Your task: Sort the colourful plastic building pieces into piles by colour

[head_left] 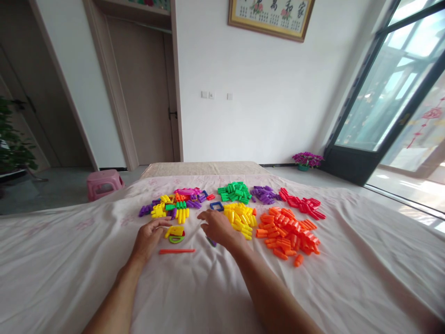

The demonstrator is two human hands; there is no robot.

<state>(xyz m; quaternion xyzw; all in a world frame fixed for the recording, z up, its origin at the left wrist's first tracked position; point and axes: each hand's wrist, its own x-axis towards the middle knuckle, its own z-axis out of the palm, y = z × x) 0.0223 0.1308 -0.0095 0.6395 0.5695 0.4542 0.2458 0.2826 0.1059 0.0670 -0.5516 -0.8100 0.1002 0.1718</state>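
My left hand (153, 232) rests on the cloth just left of a yellow piece (174, 231) and a light green ring-like piece (177, 240); its fingers are apart with nothing held. My right hand (215, 225) is over the cloth beside the yellow pile (240, 218), fingers loosely spread and holding nothing visible. A blue square frame (216, 206) lies beyond its fingers. Under its wrist a small purple piece (210, 241) partly shows. An orange-red stick (177, 251) lies nearer to me. The mixed-colour pile (179, 199) is beyond my left hand.
Green (234, 192), purple (264, 195), red (302, 204) and orange (290, 232) piles lie on the cloth-covered surface (354, 260). On the floor beyond stand a pink stool (104, 183) at left and a potted flower (308, 160) at right.
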